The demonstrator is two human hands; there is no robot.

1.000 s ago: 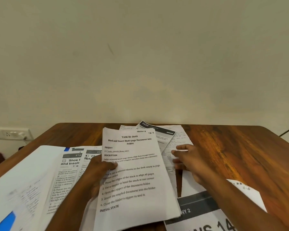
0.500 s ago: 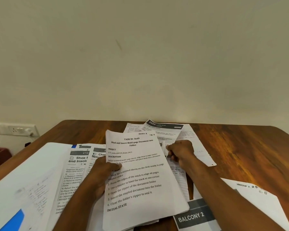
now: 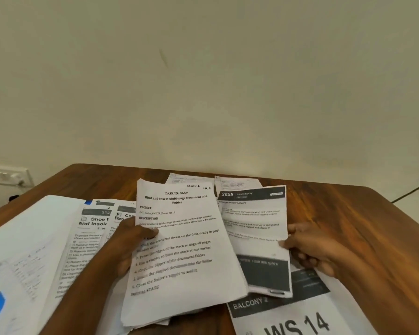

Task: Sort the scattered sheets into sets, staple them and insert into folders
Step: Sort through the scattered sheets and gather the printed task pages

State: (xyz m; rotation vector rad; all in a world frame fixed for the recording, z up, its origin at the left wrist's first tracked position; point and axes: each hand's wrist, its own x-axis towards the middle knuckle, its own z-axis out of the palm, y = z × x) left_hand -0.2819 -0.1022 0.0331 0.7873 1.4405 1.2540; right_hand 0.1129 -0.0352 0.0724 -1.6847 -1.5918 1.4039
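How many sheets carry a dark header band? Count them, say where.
4: the 2659 sheet in the right hand; the Balcony sheet below it; the Shoe sheet and Cha sheet at left. More may lie hidden under the stack.

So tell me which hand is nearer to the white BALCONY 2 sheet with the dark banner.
Right. The right hand is just above that BALCONY 2 sheet, pinching the 2659 sheet. The left hand is farther left, gripping the white TASK ID 3649 stack.
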